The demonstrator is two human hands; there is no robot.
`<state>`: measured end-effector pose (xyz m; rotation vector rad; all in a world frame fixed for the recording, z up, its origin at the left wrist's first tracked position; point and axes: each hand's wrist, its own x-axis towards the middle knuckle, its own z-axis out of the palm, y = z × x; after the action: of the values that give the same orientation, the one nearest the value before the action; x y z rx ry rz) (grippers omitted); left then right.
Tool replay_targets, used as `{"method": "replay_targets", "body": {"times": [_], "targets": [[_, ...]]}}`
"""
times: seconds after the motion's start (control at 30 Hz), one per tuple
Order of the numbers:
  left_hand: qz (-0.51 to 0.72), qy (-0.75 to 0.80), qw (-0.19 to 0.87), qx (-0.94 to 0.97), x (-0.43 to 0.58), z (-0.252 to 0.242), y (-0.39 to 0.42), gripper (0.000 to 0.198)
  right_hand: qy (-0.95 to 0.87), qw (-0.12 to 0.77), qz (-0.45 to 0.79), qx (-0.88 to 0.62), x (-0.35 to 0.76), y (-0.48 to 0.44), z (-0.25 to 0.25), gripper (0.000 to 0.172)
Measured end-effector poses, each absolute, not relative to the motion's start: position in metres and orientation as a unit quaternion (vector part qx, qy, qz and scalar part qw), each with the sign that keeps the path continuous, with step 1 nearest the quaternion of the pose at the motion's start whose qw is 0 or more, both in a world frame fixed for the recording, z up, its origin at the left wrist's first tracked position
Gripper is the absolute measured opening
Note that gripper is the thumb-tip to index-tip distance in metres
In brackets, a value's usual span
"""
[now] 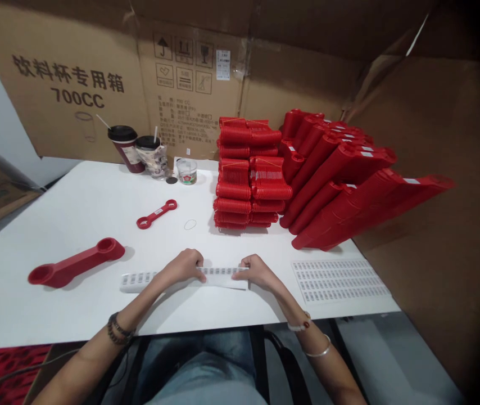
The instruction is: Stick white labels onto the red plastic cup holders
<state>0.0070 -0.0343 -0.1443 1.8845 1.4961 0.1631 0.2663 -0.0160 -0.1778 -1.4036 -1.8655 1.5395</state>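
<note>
A long white strip of printed labels (221,278) lies across the near part of the table, its left end reaching out past my left wrist. My left hand (184,265) pinches its upper edge near the middle. Farther right, my right hand (257,271) grips the same edge close to the strip's right end. Between the two hands a row of small dark printed marks shows. Off to the right lies a flat sheet of labels (340,281) with several rows of the same kind of marks, touched by neither hand.
Stacks of red plastic pieces (250,174) and long red bundles (341,180) stand behind my hands. Two red dumbbell-shaped pieces, large (77,264) and small (157,215), lie left. Two lidded cups (127,151), a clear tub (186,171) and a rubber band (190,224) sit before cardboard (189,118).
</note>
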Motion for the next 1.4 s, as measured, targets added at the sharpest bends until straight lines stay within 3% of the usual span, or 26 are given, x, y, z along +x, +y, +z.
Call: {"method": "replay_targets", "body": {"times": [0.17, 0.5, 0.63, 0.77, 0.9, 1.0, 1.4], "targets": [[0.056, 0.55, 0.379, 0.742, 0.003, -0.144, -0.032, 0.044, -0.665, 0.161, 0.559, -0.469, 0.267, -0.019, -0.175, 0.039], [0.039, 0.48, 0.444, 0.756, 0.001, -0.137, -0.034, 0.04, -0.72, 0.098, 0.537, -0.428, 0.278, -0.021, -0.159, 0.042], [0.032, 0.49, 0.43, 0.757, 0.004, -0.138, -0.034, 0.044, -0.752, 0.104, 0.473, -0.447, 0.276, -0.021, -0.145, 0.025], [0.029, 0.499, 0.414, 0.76, 0.01, -0.139, -0.034, 0.04, -0.794, 0.097, 0.398, -0.449, 0.253, -0.022, -0.132, 0.042], [0.036, 0.519, 0.39, 0.76, 0.018, -0.14, -0.035, 0.031, -0.815, 0.035, 0.38, -0.436, 0.226, -0.016, -0.132, 0.026], [0.047, 0.54, 0.368, 0.756, 0.021, -0.14, -0.035, 0.025, -0.816, 0.017, 0.374, -0.44, 0.22, -0.011, -0.134, 0.028], [0.047, 0.499, 0.378, 0.778, 0.021, -0.14, -0.035, 0.043, -0.809, -0.052, 0.379, -0.447, 0.227, -0.008, -0.118, 0.024]]}}
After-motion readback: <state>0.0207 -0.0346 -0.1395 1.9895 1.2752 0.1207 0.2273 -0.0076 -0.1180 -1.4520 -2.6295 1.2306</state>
